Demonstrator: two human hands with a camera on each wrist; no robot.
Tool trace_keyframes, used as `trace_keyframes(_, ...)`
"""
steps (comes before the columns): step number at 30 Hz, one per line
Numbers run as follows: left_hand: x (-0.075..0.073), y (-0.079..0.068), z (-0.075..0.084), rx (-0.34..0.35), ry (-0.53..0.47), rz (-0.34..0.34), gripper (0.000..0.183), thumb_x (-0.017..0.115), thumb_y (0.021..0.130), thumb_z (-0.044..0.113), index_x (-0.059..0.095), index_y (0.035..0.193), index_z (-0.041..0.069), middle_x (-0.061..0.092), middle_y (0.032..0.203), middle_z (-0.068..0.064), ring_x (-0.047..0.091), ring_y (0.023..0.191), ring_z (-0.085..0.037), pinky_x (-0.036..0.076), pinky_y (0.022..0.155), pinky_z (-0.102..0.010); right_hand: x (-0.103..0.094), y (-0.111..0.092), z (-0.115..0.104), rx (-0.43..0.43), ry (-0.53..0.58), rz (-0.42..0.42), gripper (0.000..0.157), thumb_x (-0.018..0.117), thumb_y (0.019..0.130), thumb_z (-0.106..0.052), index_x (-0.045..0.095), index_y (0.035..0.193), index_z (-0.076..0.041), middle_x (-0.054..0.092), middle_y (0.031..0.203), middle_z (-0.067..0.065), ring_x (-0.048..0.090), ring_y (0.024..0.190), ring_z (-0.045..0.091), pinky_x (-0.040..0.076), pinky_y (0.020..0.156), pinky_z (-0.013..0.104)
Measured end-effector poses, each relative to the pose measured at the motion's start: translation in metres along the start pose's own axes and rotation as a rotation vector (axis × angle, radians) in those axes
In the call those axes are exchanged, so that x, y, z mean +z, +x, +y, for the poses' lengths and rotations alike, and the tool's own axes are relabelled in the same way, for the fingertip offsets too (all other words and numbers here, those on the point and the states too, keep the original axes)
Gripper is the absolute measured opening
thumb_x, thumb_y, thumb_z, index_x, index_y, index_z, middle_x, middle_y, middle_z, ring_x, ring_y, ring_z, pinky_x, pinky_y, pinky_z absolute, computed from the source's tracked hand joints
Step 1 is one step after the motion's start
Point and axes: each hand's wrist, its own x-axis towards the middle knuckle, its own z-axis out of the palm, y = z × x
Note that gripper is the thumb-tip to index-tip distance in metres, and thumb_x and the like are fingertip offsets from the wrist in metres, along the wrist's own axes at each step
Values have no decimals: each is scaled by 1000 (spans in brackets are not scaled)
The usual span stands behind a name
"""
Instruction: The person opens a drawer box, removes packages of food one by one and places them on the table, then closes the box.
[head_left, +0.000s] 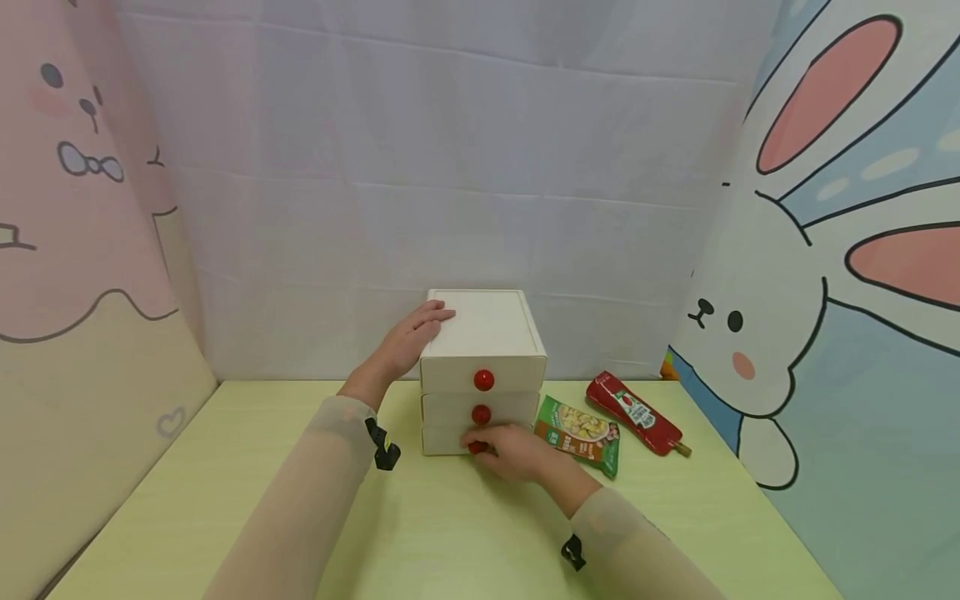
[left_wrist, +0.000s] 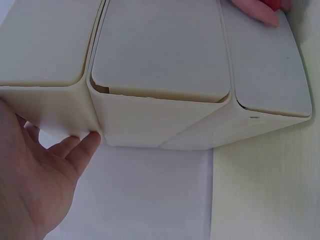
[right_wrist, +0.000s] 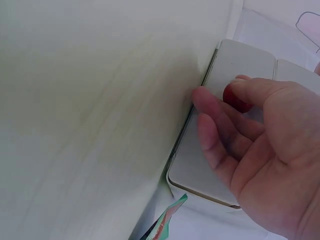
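Against the side of the drawer unit point(head_left: 480, 372), left fingers point(left_wrist: 85, 152) parted, right fingers point(right_wrist: 206, 100) clamped on bottom knob point(right_wrist: 234, 101)

beige slvs point(head_left: 300, 500), blk wrist tabs point(head_left: 387, 457), yel. mark point(head_left: 386, 441) on L

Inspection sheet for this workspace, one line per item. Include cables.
Surface: pale yellow-green table.
Job's things: white three-drawer cabinet, drawers appear closed; top knob and middle knob untouched, bottom knob gripped.
Clutter: green-and-orange packet just right of the cabinet; red pouch farther right, lying flat.
Left hand: rests on the cabinet's upper left edge.
Right hand: pinches the bottom knob.
Cables: nothing seen.
Surroundings: creased white backdrop behind; pink cartoon panel left; rabbit panel right.
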Motion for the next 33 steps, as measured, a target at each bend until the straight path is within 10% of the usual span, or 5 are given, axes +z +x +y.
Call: trace_keyframes(33, -2, 0, 6, -33, 16, -13, 52, 33, 120, 29, 49, 167, 12, 22, 185, -8, 10, 174, -34, 13, 138, -64, 1, -2, -4, -27, -43, 32, 24, 71, 106, -11, 78, 129, -14, 80, 114, 1, 68, 95, 11, 61, 89, 32)
